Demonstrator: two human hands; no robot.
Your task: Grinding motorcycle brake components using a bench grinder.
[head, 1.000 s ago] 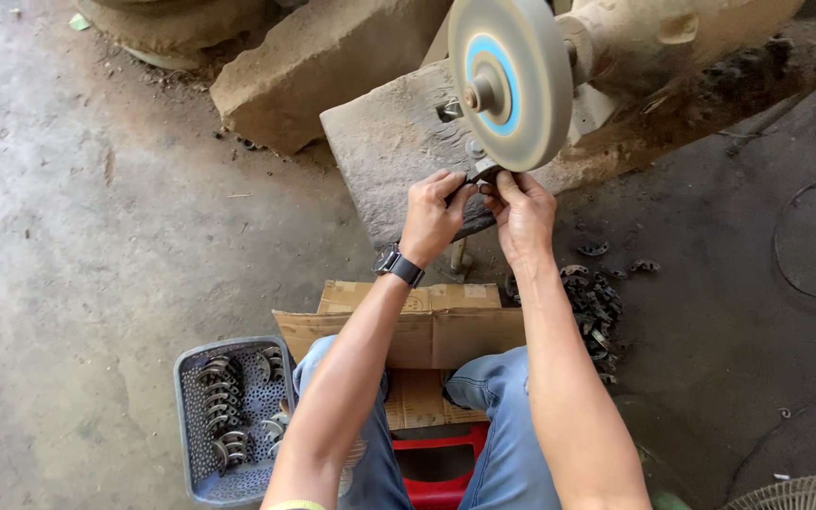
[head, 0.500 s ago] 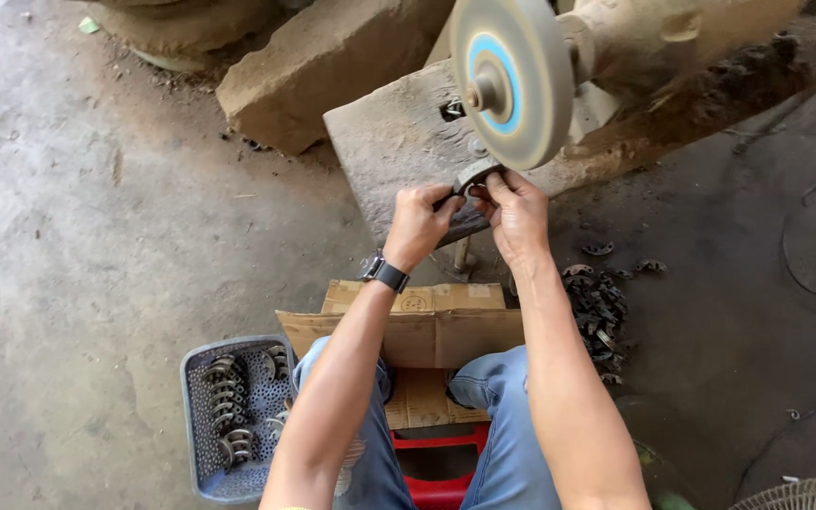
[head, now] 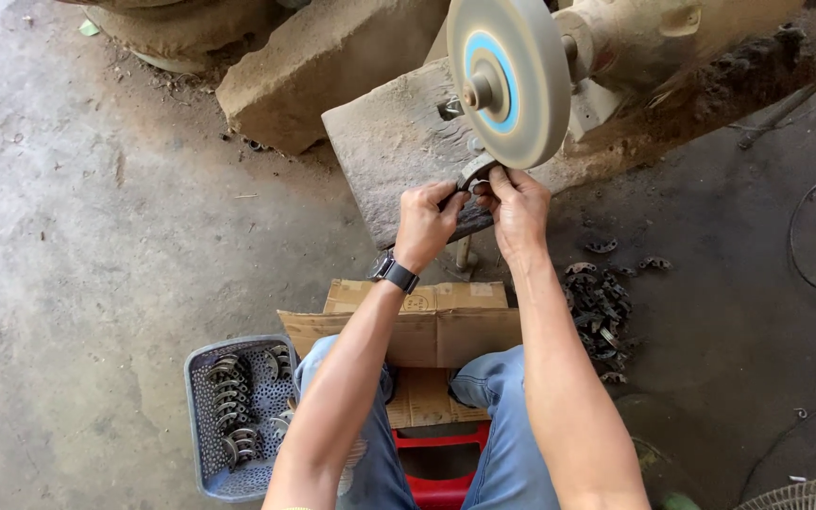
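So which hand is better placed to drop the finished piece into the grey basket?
Probably the left hand: the basket sits beside the person's left knee, on that side. The right hand would have to cross over the cardboard box. Both hands grip the metal piece now.

A small curved metal piece (head: 475, 173), greyish, pinched at upper centre against the wheel's lower edge, apparently touching.
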